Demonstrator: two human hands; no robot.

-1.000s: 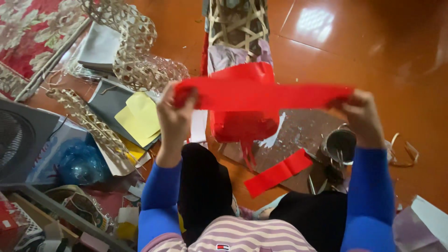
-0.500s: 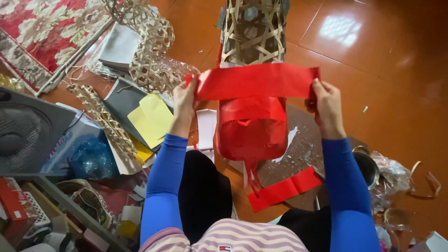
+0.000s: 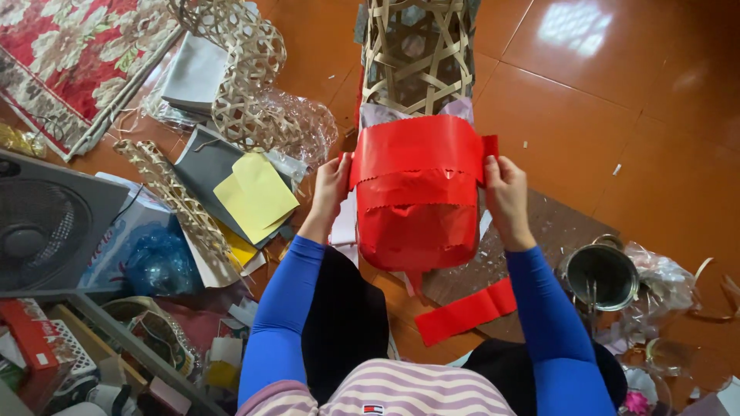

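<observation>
Fingers of my left hand [image 3: 333, 187] pinch the red strip [image 3: 420, 148] at nine o'clock; my right hand [image 3: 505, 192] pinches its three o'clock end. I'd say I'm wrapping it round the red lantern [image 3: 418, 219]. Next: pull taut, align the edges. Lantern's back is hidden.

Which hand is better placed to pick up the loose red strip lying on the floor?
Right. The right hand is on the same side as the red strip; the left hand is farther across.
</observation>
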